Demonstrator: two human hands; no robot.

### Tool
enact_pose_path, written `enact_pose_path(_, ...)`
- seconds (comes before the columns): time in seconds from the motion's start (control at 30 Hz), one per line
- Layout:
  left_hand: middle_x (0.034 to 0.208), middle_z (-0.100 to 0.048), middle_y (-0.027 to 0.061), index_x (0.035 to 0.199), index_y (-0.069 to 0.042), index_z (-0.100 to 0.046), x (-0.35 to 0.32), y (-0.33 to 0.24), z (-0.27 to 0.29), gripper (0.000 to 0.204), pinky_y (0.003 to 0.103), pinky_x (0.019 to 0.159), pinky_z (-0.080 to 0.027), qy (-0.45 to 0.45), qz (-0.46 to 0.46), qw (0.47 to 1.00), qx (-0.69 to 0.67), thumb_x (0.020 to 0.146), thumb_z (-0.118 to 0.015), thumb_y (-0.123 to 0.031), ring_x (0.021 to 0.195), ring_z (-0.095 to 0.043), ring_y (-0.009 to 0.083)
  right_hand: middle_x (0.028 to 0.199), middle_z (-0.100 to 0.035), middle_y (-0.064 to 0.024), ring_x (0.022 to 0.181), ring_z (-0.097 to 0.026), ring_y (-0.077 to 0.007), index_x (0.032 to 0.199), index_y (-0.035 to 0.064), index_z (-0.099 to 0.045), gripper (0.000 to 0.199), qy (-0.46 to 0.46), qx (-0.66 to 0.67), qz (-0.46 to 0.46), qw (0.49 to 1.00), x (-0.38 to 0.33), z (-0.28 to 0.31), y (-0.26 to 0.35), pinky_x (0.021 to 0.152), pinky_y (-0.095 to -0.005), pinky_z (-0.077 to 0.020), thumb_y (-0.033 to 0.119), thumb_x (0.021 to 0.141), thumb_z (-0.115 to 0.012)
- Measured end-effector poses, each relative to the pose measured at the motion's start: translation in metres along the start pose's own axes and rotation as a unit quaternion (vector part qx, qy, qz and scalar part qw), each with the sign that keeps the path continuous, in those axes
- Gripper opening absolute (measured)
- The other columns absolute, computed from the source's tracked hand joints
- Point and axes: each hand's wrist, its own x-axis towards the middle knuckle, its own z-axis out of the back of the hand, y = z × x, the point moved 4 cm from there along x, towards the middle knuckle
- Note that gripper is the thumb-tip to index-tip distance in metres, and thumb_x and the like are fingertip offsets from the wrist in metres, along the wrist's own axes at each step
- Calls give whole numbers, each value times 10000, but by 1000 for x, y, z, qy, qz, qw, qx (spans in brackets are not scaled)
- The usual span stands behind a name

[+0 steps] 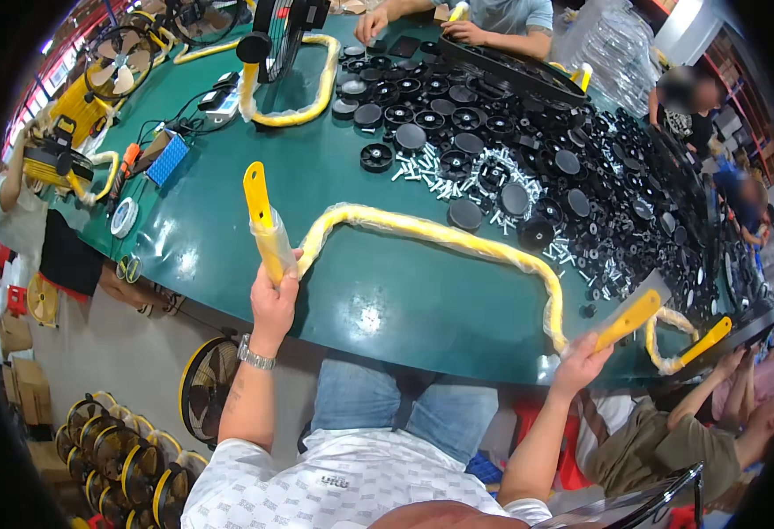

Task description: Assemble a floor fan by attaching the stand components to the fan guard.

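Observation:
A yellow tubular fan stand (440, 231), wrapped in clear plastic film, spans the near part of the green table (440, 300) between my hands. My left hand (275, 298) is closed round its left end, just below a flat yellow bracket (261, 207) with holes that points up and away. Around the right end, my right hand (579, 363) is closed too, where another flat yellow bracket (631, 319) slants up to the right. Loose film sticks out by that bracket. The stand's bent middle bar lies toward the far side, close to the scattered parts.
Many round black knobs (411, 137) and silver bolts (440, 183) cover the table's middle and right. A fan on a yellow stand (329, 84) is at the back. A blue box (167, 159) sits left. Co-workers handle a black fan ring (510, 70) opposite and another stand (709, 342) at right.

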Motion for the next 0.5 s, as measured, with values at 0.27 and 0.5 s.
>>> enact_pose_path(0.27, 1252, -560, 133, 1368, 41, -398, 14, -17, 4, 483, 320, 949, -447, 45, 9, 992, -115, 943, -531, -145, 1109, -564, 195, 919, -575, -102, 833, -535, -164, 1100, -26, -436, 228, 45, -19, 9, 999, -17, 2, -15, 779, -291, -433, 182, 1010, -453)
enact_pose_path(0.5, 1282, -524, 178, 1441, 30, -278, 61, -68, 10, 572, 359, 962, -449, -17, -96, 986, -137, 1005, -466, -289, 1111, -580, 240, 910, -566, -98, 824, -523, -166, 1074, -9, -431, 200, 34, -19, 21, 999, -18, -3, -14, 776, -297, -425, 181, 1013, -434)
